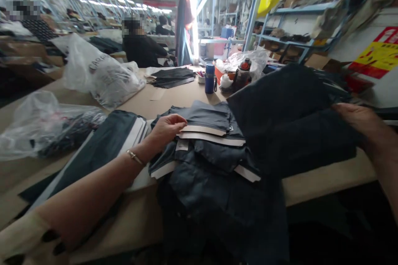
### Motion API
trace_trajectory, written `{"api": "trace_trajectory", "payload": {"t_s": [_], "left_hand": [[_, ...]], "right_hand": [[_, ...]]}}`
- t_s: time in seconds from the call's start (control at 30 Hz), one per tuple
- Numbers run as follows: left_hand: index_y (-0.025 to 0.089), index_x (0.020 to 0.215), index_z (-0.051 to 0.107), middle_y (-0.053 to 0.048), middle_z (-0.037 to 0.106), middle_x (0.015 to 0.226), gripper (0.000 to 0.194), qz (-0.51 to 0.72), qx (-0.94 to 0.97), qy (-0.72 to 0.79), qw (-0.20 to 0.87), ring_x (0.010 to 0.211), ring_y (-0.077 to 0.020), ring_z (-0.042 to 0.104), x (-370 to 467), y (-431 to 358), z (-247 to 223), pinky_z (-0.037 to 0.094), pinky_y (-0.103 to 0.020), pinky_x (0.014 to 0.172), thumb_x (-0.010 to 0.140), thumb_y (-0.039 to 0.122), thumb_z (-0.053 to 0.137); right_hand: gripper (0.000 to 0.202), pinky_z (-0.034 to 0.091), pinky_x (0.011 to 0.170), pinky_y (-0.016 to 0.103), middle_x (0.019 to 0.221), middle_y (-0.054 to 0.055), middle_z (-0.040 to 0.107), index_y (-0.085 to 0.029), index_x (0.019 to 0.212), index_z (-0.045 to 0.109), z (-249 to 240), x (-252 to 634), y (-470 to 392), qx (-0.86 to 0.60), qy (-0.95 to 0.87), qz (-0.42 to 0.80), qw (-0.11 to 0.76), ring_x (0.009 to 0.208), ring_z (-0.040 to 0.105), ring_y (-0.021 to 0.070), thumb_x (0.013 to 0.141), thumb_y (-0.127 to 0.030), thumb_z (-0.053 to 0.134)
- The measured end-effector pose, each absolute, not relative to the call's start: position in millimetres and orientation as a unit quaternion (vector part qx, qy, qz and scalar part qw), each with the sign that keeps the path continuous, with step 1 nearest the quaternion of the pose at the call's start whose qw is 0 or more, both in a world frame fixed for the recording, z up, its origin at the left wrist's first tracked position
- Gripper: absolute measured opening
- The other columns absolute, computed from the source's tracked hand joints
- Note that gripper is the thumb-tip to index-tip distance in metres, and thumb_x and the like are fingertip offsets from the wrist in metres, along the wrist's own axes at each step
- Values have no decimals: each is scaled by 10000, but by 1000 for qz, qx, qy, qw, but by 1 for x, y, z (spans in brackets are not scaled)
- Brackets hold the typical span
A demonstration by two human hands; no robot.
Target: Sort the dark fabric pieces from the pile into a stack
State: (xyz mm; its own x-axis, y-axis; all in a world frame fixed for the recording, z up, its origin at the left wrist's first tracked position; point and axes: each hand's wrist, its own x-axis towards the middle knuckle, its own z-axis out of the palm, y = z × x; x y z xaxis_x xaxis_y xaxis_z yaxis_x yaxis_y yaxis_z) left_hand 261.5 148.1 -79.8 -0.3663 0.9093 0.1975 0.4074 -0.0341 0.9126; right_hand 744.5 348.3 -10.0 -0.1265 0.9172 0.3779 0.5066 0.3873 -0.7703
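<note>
My right hand (360, 122) grips the right edge of a dark fabric piece (292, 120), held up above the table's front edge. My left hand (169, 127) pinches the left end of a pale strip (202, 130) along the edge of a dark folded fabric piece (208, 114). Beneath it lie more dark pieces with pale strips, and dark cloth (224, 198) hangs over the table edge toward me. Left of my forearm rests a stack of dark panels (102, 145) with white edges.
Clear plastic bags (99, 70) stand on the table (139, 101) at the left. A blue flask (209, 78), a dark bottle (242, 74) and more dark fabric (172, 76) sit farther back. Blue shelving rises at the right. A person in black (141, 47) sits beyond the table.
</note>
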Motion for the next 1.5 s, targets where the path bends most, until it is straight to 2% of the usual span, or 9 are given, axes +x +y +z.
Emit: {"api": "trace_trajectory", "payload": {"t_s": [0.1,0.2,0.33,0.47,0.7,0.93,1.1,1.33,1.5], "left_hand": [[90,927,648,-93,636,855,263,321,628,707,56,770,-162,585,250,165,-92,458,-254,712,806,276,505],[112,1017,656,-116,617,1030,288,228,688,689,6,883,-189,584,255,178,-91,443,-289,830,819,263,511],[160,863,685,-94,629,915,161,100,760,642,-14,820,-203,589,269,191,-83,455,-286,746,771,258,596],[108,782,652,-121,628,768,177,37,771,633,-55,739,-226,606,268,201,-78,452,-306,679,745,59,486],[93,822,607,-102,624,755,303,127,714,678,-120,700,-179,589,280,179,-34,406,-267,623,904,193,333],[108,660,552,7,475,590,261,432,661,569,228,550,-81,405,325,140,-36,329,-187,508,802,318,489],[125,766,562,-4,563,618,244,609,425,501,444,510,-106,505,311,135,-47,413,-203,485,681,336,651],[114,831,653,-29,644,702,230,546,451,461,535,529,-94,570,307,120,-32,452,-156,490,644,197,759],[155,906,686,-30,676,794,211,551,435,287,652,706,-133,646,327,66,5,533,-207,681,702,104,690]], "right_hand": [[447,352,740,471,1115,201,628,-136,1120,642,-31,752,371,-617,-718,26,322,1079,552,355,792,-426,550],[504,323,905,502,1306,299,449,-30,1273,511,-52,708,347,-529,-781,-23,330,1254,397,384,824,-258,522],[256,453,873,345,1031,121,654,-133,989,678,-88,602,285,-396,-858,110,307,972,606,222,830,-254,517],[313,496,705,296,798,50,662,-161,926,672,-120,517,237,-303,-803,421,294,740,616,162,849,-409,498],[498,457,876,265,1039,6,623,-218,1063,573,-100,452,211,-246,-483,716,440,920,589,126,651,-436,747],[355,511,790,292,754,-39,614,-222,952,533,-72,427,184,-162,-400,754,495,835,624,156,726,-451,682],[283,515,787,311,934,15,673,-201,955,622,-85,448,187,-225,-502,722,420,888,624,176,730,-369,654],[288,446,938,369,989,19,685,-188,1014,668,-87,457,187,-223,-669,580,407,1030,587,215,749,-285,610],[186,482,839,373,847,35,695,-176,793,682,-59,484,215,-287,-717,434,464,869,620,231,677,-315,639]]}}
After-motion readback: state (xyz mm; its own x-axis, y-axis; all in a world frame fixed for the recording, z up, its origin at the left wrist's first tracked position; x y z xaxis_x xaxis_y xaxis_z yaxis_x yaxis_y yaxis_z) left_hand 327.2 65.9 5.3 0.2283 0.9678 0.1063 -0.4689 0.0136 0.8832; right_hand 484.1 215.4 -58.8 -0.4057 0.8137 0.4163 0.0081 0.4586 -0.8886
